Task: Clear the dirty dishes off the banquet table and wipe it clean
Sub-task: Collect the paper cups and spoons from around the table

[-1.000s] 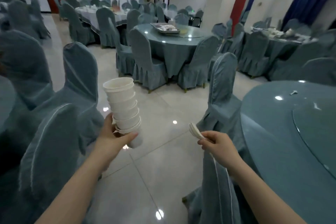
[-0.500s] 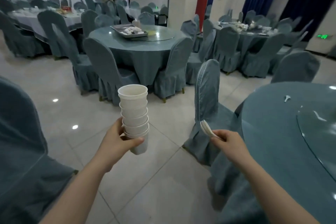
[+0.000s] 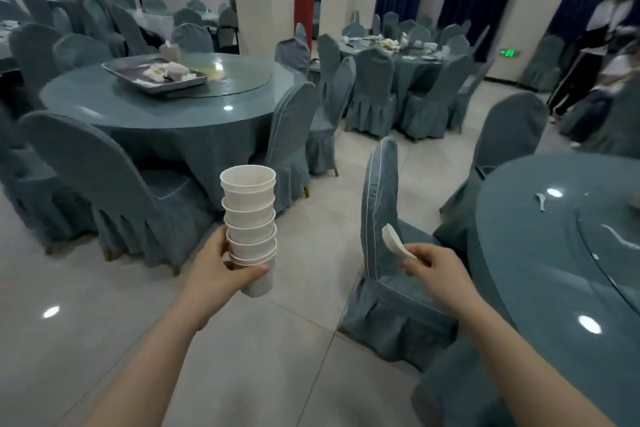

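Observation:
My left hand grips the lower part of a tall stack of white cups, held upright over the floor. My right hand pinches a bundle of white spoons that point up and to the left. At my right is a round banquet table in a teal cloth with a glass turntable; a single white spoon lies on it. Ahead on the left, another round table bears a metal tray with used dishes and napkins.
Covered chairs ring every table; one chair stands right in front of my right hand. A third table with dirty dishes is farther back. A person stands at the far right. Tiled floor lies between the tables.
The view has swung to the right and moved nearer the table with the tray. Both hands hold the same things in about the same pose.

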Available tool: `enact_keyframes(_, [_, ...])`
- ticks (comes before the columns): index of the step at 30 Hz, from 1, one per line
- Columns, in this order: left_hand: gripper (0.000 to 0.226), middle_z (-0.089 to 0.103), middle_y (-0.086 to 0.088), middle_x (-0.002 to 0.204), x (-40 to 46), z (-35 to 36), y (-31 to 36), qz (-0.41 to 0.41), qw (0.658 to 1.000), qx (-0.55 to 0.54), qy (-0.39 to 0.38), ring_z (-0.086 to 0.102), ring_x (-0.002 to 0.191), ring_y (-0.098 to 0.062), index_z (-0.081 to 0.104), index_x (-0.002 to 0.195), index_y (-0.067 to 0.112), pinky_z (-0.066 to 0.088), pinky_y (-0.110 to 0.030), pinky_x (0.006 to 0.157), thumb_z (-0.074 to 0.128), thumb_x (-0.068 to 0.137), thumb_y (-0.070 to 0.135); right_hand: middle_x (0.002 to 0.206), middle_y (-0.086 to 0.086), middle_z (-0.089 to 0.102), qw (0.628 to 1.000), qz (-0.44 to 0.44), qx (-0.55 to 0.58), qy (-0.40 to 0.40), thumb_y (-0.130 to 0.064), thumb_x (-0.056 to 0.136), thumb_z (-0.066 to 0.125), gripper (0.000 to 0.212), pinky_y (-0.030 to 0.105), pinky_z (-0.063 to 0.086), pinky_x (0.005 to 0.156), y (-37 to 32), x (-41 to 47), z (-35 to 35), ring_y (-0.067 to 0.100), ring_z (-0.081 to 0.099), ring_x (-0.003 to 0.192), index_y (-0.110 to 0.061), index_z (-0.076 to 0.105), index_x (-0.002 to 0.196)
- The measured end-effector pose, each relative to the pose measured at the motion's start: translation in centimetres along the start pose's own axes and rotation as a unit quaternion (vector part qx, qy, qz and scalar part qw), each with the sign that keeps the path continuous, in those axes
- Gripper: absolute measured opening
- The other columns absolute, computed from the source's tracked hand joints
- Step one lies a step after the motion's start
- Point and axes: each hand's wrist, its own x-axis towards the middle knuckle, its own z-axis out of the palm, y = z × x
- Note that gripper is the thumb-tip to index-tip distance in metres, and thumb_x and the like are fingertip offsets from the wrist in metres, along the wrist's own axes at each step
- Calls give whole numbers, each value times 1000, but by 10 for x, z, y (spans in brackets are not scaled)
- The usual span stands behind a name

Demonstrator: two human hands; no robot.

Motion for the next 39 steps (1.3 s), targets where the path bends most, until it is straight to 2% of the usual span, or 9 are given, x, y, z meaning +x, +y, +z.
enact_keyframes(5, [58,66,10,114,138,36,4,7,997,-20,-76,61,108,-11,55,112,34,50,-38,93,83,68,9,74,-24,68,998,21,-7,58,-18,85,67,25,18,41,63,-2,94,-7,-4,61,73,-43,68,92])
enact_keyframes(7, [61,67,9,113,196,55,3,14,995,-23,-95,63,106,-10,57,116,30,51,-35,91,85,65,10,77,-29,67,995,19,5,94,-18,84,67,25,18,42,64,-5,145,-11,-7,61,77,-39,71,97])
enact_keyframes(11, [59,70,12,106,304,84,2,18,991,-20,-129,66,95,-3,58,112,30,53,-21,77,85,65,8,80,-20,70,994,6,8,109,-14,84,67,39,22,45,67,-13,245,-19,-2,62,74,-52,65,75])
enact_keyframes(14, [57,70,17,104,377,96,3,26,989,-18,-143,66,94,0,57,113,29,51,-12,70,81,68,4,79,-16,71,994,17,7,112,-14,84,67,39,26,49,71,-14,314,-23,5,64,78,-52,63,74])
enact_keyframes(19, [57,70,13,108,504,102,-6,12,985,-4,-173,66,97,-3,59,113,30,51,-17,75,81,68,4,81,-18,71,990,49,4,134,-18,83,69,36,34,53,78,-8,427,-19,7,66,78,-53,63,75])
enact_keyframes(24, [53,71,15,99,650,137,-12,36,975,3,-221,67,90,-2,60,105,33,50,-14,67,84,66,6,87,-17,72,980,89,22,178,-16,85,67,25,25,53,77,2,536,-13,2,67,80,-36,70,100])
enact_keyframes(31, [54,70,11,102,814,216,-4,54,941,18,-333,68,88,-10,57,107,35,53,-24,66,82,68,7,85,-20,72,940,198,34,276,-8,84,63,32,16,47,68,20,616,-20,-3,65,80,-37,70,92])
enact_keyframes(35, [57,66,25,97,871,282,-3,52,916,14,-397,64,88,7,53,102,45,47,-9,65,81,69,8,86,-16,72,907,260,15,330,-8,83,62,34,23,50,73,48,636,-38,5,66,84,-41,69,86])
enact_keyframes(39, [56,64,26,95,927,358,2,55,890,22,-452,60,87,7,52,99,45,44,-12,65,81,69,7,84,-22,70,883,300,-6,362,-14,85,63,32,26,49,77,89,670,-63,1,63,87,-46,65,84])
